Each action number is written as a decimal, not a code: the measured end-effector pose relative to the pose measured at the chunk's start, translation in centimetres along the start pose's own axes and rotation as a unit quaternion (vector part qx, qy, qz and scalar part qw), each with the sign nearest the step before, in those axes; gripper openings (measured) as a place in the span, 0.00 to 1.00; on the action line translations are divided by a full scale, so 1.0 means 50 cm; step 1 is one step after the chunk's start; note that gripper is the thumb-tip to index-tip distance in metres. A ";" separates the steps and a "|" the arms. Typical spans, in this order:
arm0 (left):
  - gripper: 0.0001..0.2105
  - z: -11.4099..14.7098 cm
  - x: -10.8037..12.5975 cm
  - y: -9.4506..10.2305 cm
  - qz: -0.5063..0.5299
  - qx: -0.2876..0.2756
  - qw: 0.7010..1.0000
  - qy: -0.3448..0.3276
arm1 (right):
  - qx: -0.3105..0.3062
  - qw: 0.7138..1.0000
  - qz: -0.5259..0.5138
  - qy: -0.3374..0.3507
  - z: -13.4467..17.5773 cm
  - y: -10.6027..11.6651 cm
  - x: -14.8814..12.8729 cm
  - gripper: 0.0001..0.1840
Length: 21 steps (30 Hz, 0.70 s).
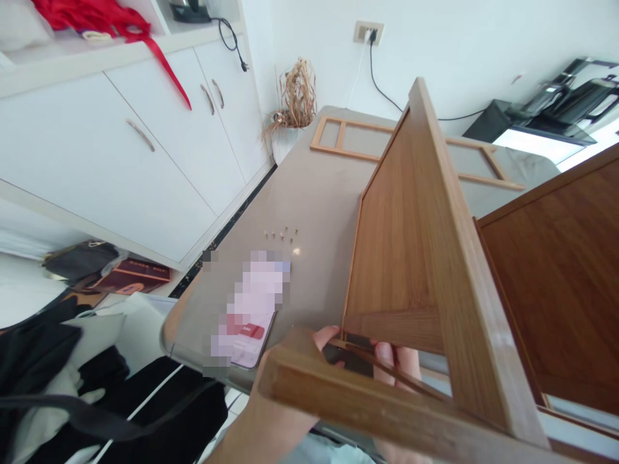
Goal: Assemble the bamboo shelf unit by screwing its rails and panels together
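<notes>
A brown wooden furniture piece [406, 225] with slatted panels and thick edge beams tilts over the table on the right. Near its lower corner, a thin wooden strip [367, 356] runs along the gap below the panel. My left hand [325, 338] reaches behind the near beam [348, 399], with its thumb and fingers closed at the strip's left end. Farther right, my right hand [397, 362] shows curled fingertips through the gap, gripping the same strip. The beam hides much of both hands.
On the grey table [314, 200] lie several small screws [282, 236] and a phone [249, 335], partly blurred out. A light wooden frame [351, 154] lies at the back. Behind stand a dried plant [297, 96], white cabinets [174, 122] and a black appliance [512, 119].
</notes>
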<state>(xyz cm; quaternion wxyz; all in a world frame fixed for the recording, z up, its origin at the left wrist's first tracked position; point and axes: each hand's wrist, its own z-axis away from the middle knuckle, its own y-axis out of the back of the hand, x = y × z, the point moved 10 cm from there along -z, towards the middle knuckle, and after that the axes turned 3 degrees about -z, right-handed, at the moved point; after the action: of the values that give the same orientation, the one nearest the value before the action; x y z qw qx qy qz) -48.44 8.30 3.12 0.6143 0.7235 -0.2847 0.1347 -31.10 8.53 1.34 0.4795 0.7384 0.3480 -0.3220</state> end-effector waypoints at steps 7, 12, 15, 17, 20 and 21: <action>0.11 0.007 0.015 0.016 0.003 0.005 1.000 -0.025 | -0.004 1.000 -0.009 0.007 -0.026 0.006 -0.070 0.11; 0.01 0.016 0.019 0.021 0.004 0.047 0.998 -0.037 | -0.013 1.000 -0.002 0.026 -0.022 0.004 -0.067 0.12; 0.01 0.020 0.026 0.027 -0.006 0.077 0.996 -0.050 | -0.008 1.000 0.000 -0.009 -0.013 0.002 -0.042 0.13; 0.02 0.021 0.028 0.029 -0.009 0.084 0.995 -0.051 | -0.002 1.000 -0.003 -0.025 -0.009 0.002 -0.034 0.12; 0.03 0.020 0.030 0.027 -0.007 0.076 0.996 -0.049 | 0.002 1.000 -0.007 -0.021 -0.009 0.003 -0.037 0.12; 0.03 0.019 0.030 0.025 -0.005 0.070 0.996 -0.048 | 0.002 1.000 -0.006 -0.014 -0.010 0.003 -0.041 0.12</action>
<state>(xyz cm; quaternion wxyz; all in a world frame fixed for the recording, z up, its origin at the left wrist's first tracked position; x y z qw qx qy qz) -48.10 6.89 4.75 0.5483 0.7718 -0.3002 0.1167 -32.02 8.55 3.25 0.4809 0.7325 0.3454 -0.3360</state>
